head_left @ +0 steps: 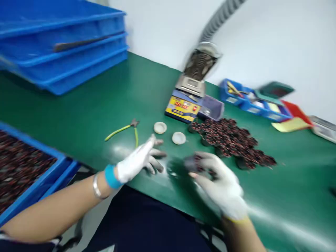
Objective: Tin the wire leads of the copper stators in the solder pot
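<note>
My left hand (140, 157), in a white glove with greyish fingertips, hovers near the table's front edge with its fingers stretched out and nothing in them. My right hand (219, 180), also gloved, is curled around a small dark round part with reddish wire (193, 163); motion blur hides its details, and whether there is more than one I cannot tell. Beyond that hand lies a cluster of similar dark parts with reddish wires (231, 140). Two small pale dishes (160, 128) (179, 138) stand ahead of my hands. Green-handled cutters (119, 132) lie spread beyond my left hand.
A yellow-fronted device with a red digital display (181, 107) stands under a ribbed hose (220, 17). Stacked blue trays (86, 45) rise at the back left. A blue crate of dark parts (61, 164) is at the left. Small blue bins (244, 99) line the wall.
</note>
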The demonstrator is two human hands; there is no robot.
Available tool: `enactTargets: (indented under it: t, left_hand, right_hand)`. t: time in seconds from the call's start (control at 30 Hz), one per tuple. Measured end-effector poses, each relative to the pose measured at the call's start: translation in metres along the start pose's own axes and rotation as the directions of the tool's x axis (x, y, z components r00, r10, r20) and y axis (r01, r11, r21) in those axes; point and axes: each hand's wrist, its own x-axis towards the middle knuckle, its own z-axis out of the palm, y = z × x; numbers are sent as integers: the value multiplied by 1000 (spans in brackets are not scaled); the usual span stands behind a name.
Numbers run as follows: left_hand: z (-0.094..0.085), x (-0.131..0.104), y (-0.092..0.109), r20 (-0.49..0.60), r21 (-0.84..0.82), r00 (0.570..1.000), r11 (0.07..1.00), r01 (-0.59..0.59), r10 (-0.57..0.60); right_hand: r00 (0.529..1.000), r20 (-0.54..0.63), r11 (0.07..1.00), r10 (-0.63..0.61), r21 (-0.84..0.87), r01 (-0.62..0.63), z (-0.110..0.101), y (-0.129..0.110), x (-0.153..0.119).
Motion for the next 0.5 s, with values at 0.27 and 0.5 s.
enactTargets:
  t: [0.27,0.5]
  left_hand:
    - [63,76,-5,66,-227,982,956,186,-175]
    - [52,74,-11,-20,-266,996,961,79,-88]
  right_hand:
    - [985,-100,984,138,130,-125,37,24,32]
    - [979,-196,943,-53,314,113,45,20,32]
